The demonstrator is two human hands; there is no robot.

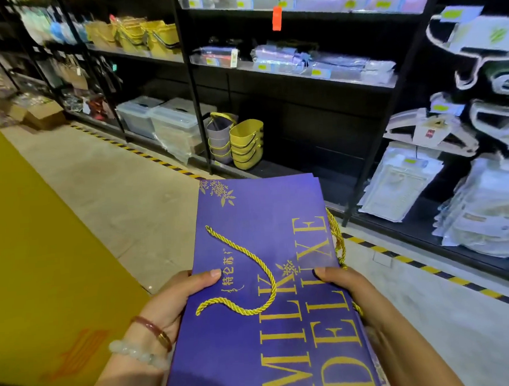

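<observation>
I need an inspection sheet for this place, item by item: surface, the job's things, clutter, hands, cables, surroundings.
Surface: no table; a concrete floor lies below the hands, edged with striped tape.
Job's things: flat purple bags in a stack, with a gold cord handle lying on the top one.
Clutter: yellow carton at left; cardboard box on the floor far left.
Grippers: left hand and right hand each grip one side of the stack, thumbs on top.
Cables: nothing seen.
Surroundings: black shelving with wrapped goods, gold baskets, clear bins.
</observation>
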